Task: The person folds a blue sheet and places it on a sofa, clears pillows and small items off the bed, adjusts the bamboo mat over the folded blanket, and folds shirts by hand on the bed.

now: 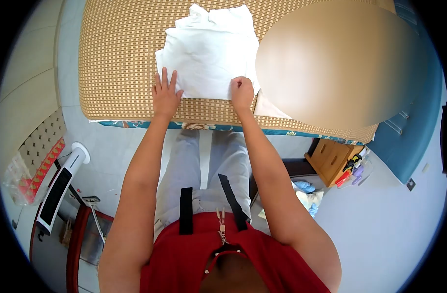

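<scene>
A white folded garment (pixel 209 53) lies flat on a bed with a woven tan mat (pixel 121 58); its layers show uneven edges at the far and left sides. My left hand (pixel 166 96) rests with spread fingers on the garment's near left corner. At the near right corner, my right hand (pixel 242 94) is closed, thumb and fingers curled together at the cloth's edge. The bit of cloth inside that grip is mostly hidden by the fingers.
A blurred patch covers the bed's right part, with a pale cloth (pixel 270 107) at its edge. Right of the bed are a blue headboard (pixel 406 141) and a wooden nightstand (pixel 329 158). A white tower fan (pixel 62 185) stands on the floor at left.
</scene>
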Available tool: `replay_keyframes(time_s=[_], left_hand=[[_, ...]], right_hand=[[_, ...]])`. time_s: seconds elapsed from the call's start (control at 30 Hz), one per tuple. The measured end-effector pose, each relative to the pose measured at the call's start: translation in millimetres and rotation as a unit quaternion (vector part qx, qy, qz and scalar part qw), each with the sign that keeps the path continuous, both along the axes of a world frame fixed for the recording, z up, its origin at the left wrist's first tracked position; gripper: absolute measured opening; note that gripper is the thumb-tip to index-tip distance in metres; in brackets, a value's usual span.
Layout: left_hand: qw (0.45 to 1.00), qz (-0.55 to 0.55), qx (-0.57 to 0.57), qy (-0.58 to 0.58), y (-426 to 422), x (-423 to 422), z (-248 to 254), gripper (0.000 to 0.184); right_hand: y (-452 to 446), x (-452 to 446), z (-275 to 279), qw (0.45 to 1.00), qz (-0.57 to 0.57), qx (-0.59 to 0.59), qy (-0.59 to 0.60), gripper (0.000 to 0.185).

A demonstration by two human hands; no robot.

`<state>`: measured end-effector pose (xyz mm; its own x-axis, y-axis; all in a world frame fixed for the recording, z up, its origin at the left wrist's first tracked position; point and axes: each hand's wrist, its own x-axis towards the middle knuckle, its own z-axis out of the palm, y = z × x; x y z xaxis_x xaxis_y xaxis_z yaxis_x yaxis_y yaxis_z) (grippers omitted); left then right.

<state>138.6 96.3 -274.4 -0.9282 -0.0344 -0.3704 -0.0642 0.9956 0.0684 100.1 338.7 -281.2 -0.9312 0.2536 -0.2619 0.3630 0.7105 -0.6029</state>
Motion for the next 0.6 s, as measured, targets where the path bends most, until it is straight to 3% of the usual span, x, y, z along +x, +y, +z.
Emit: replay_keyframes(time_s=[0.23, 0.43, 0.6], left_hand=[[0.999, 0.002, 0.029, 0.013, -5.8, 0.8, -4.7, 0.068], [0.999, 0.019, 0.051, 0.008, -4.3, 3.9, -9.1, 0.070], [0.998, 0.013, 0.054, 0.022, -6.0, 5.9, -14.9, 0.070]], right_hand=[[-13.5, -34.8, 27.4, 0.995, -0.020, -0.072, 0.066, 0.008], [-9.5, -5.0, 16.2, 0.998, -0.023, 0.041, -0.037, 0.022], [-20.0, 0.9, 7.5, 0.995, -0.005, 0.098, -0.017, 0.012]])
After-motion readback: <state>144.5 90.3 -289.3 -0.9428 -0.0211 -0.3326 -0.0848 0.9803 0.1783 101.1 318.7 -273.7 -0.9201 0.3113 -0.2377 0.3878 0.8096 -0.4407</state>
